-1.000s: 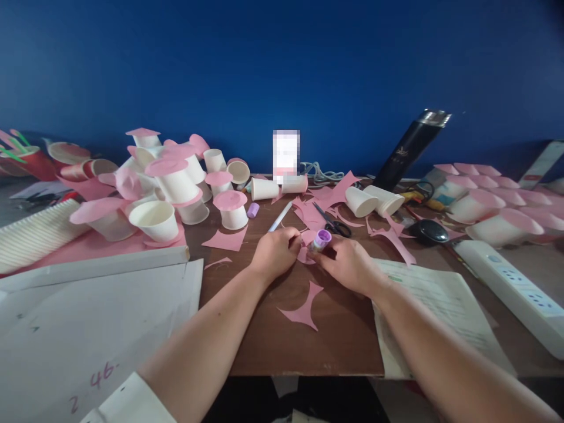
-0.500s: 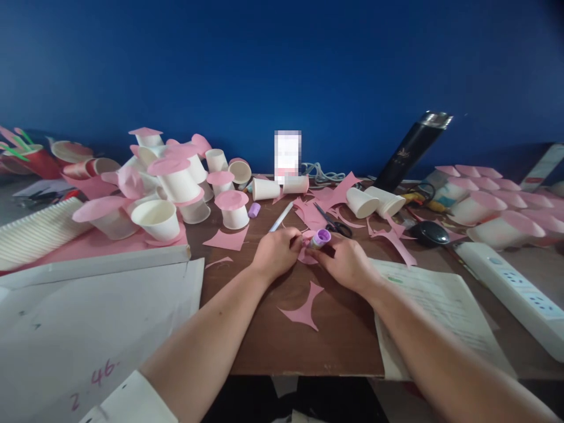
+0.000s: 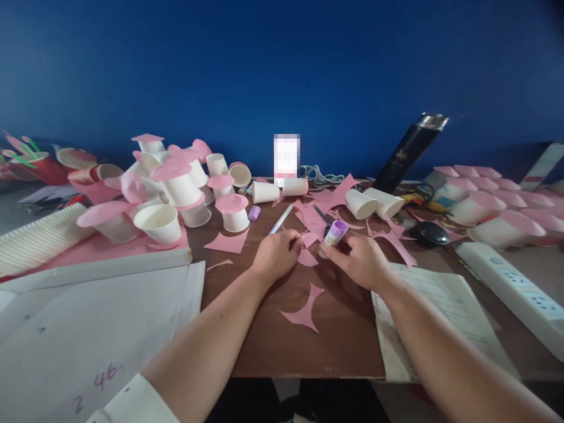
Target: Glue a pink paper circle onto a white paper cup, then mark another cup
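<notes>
My right hand (image 3: 359, 258) is closed around a glue stick (image 3: 333, 236) with a purple end, held tilted above the table. Beside it, the fingers of my left hand (image 3: 282, 252) are pinched at the edge of a small pink paper piece (image 3: 308, 257) lying on the table; my fingers partly hide that edge. Just behind the glue stick lie dark scissors (image 3: 324, 215), mostly covered by it and my right hand. A purple cap (image 3: 254, 212) rests farther left, and a white pen (image 3: 281, 219) lies behind my left hand.
Pink-topped paper cups (image 3: 232, 211) crowd the left, and more pink-topped cups (image 3: 478, 205) stand at right. A black bottle (image 3: 408, 154) leans on the wall. A power strip (image 3: 513, 294), a notebook (image 3: 436, 317), a mouse (image 3: 429, 234) and a pink scrap (image 3: 306, 311) surround my arms.
My right hand has moved right with the glue stick, away from my left hand, so more of the pink paper shows. My left hand has stayed almost in place.
</notes>
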Demonstrator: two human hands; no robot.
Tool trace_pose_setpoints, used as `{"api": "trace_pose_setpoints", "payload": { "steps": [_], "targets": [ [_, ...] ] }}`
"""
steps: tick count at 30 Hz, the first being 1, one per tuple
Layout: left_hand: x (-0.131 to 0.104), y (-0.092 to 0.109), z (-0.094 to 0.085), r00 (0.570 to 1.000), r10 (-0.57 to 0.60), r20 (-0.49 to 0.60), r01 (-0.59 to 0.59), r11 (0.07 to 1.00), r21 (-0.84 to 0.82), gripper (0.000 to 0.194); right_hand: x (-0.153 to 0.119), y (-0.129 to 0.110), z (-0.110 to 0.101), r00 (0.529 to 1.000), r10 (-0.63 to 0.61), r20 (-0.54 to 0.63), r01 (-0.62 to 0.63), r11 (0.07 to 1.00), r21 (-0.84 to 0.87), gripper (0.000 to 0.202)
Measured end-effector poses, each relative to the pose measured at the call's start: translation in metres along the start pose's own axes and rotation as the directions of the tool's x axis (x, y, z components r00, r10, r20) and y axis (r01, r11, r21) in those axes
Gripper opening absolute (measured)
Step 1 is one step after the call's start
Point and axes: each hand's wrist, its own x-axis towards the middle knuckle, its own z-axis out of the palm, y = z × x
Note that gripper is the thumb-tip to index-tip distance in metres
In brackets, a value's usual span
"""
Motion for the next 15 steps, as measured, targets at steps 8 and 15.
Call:
{"api": "trace_pose_setpoints", "payload": {
  "steps": [8,15],
  "targets": [
    [-0.001,0.003,-0.002,1.0,0.0,0.009,0.0,1.0,-0.004,0.022,0.002,-0.005,0.016,0.993,-0.103,0.062,0.105,0.994,-0.026,0.03],
    [0.0,0.001,-0.001,1.0,-0.001,0.001,0.001,1.0,-0.001,0.021,0.002,0.0,0.01,0.999,-0.03,-0.045,0.029,0.999,-0.035,0.031]
  ]
}}
